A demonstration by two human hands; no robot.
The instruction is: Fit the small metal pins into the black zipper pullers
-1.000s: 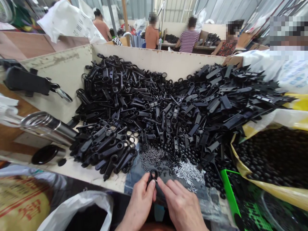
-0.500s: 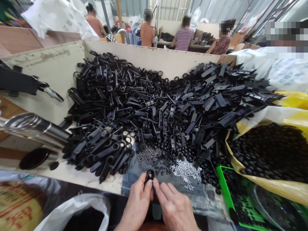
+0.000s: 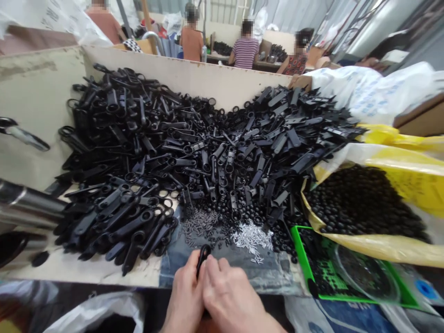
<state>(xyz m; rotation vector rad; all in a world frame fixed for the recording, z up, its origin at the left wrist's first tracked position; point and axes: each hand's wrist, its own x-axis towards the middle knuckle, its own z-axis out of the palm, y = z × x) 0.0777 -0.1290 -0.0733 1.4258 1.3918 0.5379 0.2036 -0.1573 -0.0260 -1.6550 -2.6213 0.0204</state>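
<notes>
My left hand is closed on a black plastic handle piece, whose ring end sticks up above the fingers. Pressed against it from the right is my right hand, fingers curled in; whatever lies in its grip is hidden behind the knuckles. Both hands are at the bench's front edge. Just beyond them lie a heap of small silver pins, a patch of small dark metal pieces and scattered black beads.
A big pile of black plastic pieces fills the boxed bench, with more handle pieces at left. At right stand a yellow-white sack of black balls and a green tray. Metal tubes jut in from the left. Several people sit beyond the partition.
The view has swung right, so the bench sits further left. My right hand has closed in against my left, its fingers now curled. The black handle piece is tilted and more covered.
</notes>
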